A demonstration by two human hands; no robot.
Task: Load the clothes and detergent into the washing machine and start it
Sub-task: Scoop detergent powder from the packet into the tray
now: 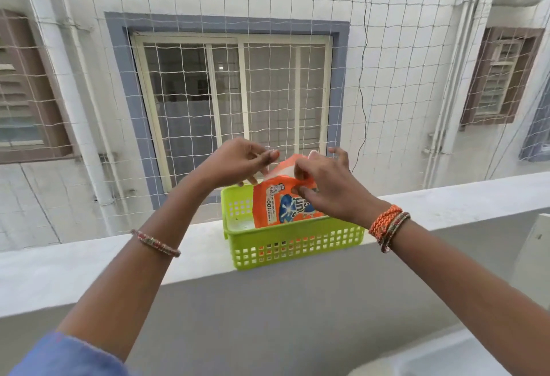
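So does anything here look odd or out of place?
Slightly: the green basket holding the orange detergent pouch sits on a balcony ledge, its near edge about at the ledge's inner edge. Nothing spilled.

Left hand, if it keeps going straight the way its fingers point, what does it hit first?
Probably the orange plastic detergent pouch standing in the lime-green basket; the left hand points right at its top, though depth is unclear.

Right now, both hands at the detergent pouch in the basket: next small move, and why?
Probably spread the pouch mouth apart. The right hand pinches the orange detergent pouch near its top edge, the left hand is curled at that edge, and the pouch stands in the green basket on the ledge.
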